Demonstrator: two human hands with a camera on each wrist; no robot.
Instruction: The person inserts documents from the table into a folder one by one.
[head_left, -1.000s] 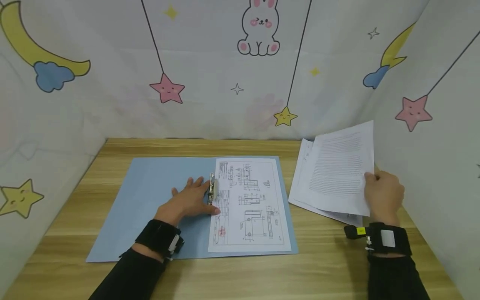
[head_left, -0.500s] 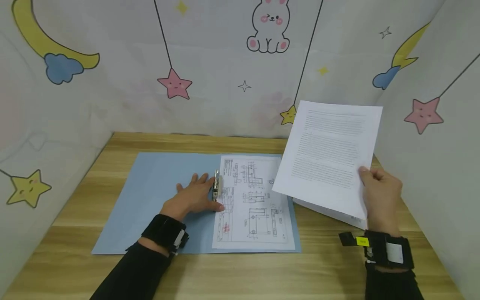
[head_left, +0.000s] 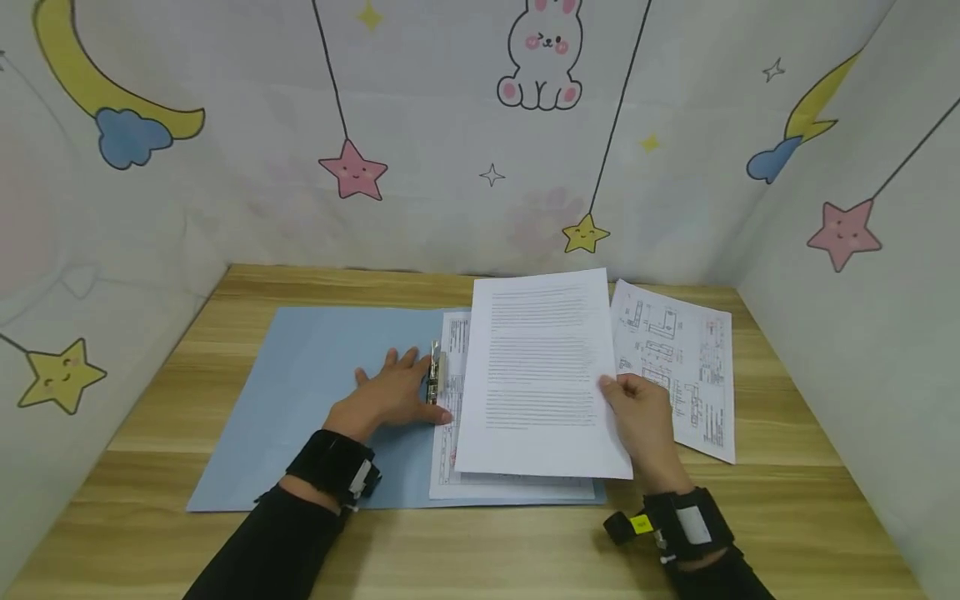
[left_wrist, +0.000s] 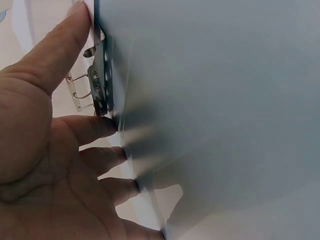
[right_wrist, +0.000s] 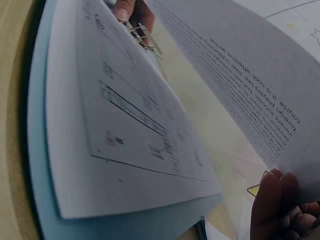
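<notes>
A light blue folder (head_left: 300,392) lies spread flat on the table, with a metal clip (head_left: 433,375) along its middle. On its right half lies a white technical drawing (head_left: 517,487), mostly hidden under a printed text sheet (head_left: 540,367). My right hand (head_left: 645,429) pinches that text sheet by its right edge; the right wrist view shows the sheet (right_wrist: 250,85) raised above the drawing (right_wrist: 125,145). Fingers spread, my left hand (head_left: 386,396) rests on the folder beside the clip, its thumb on the drawing's left edge. In the left wrist view its fingertips touch the folder (left_wrist: 215,100).
Another paper with technical drawings (head_left: 705,375) lies on the wooden table (head_left: 480,554) to the right, partly behind my right hand. White cloth walls (head_left: 420,100) with cartoon prints enclose the back and sides.
My right hand has lifted the text sheet off the papers at the right and carried it left over the folder, uncovering a drawing there. My left hand stays by the clip.
</notes>
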